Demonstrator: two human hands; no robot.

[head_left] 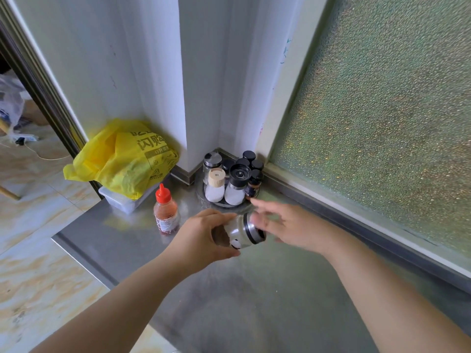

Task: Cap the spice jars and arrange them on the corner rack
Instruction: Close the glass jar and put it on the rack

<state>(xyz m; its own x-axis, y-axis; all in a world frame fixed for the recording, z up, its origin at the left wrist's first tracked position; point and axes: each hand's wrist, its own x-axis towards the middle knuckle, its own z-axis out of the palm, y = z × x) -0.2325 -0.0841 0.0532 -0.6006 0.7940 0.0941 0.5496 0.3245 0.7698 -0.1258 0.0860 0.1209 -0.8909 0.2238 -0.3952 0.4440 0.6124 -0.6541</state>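
Here, a steel counter [254, 296] fills the lower view, with its front-left edge dropping to a tiled floor well left of the left hand's fingers and a frosted window [382, 123] closing off the far side beyond the right hand. Past both sets of fingertips, tucked in the wall corner, sits the round corner rack [229, 205], already crowded with capped jars and grinders. Left of the fingers stand a yellow bag [125, 159] on a clear box, and nearer, a red-capped sauce bottle [165, 211].

The left hand [201, 238] grips a glass spice jar [240, 231], tilted with its metal cap end pointing right. The right hand [288, 225] is blurred, fingers spread open, touching or just beside the cap; which is unclear.

This looks like the capping step. Next, likely, the cap is checked tight and the jar carried forward to the rack, where free room looks scarce; bare counter lies below the wrists.
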